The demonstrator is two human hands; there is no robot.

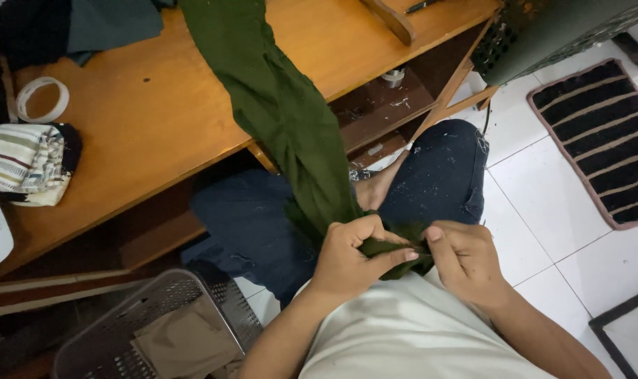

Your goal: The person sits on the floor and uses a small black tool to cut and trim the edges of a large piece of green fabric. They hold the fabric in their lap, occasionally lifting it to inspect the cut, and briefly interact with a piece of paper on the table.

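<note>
Over lap, both hands [403,256] pinch soft, rumpled green cloth [284,105].

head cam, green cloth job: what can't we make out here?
- Green cloth: far end cut off by the top edge, head view; near end bunched inside both hands.
- Left hand and right hand: fingertips buried in cloth, exact grip unclear.
- Basket: cut off by the bottom edge; contents partly hidden.
- Shelf items: too small to identify.
</note>
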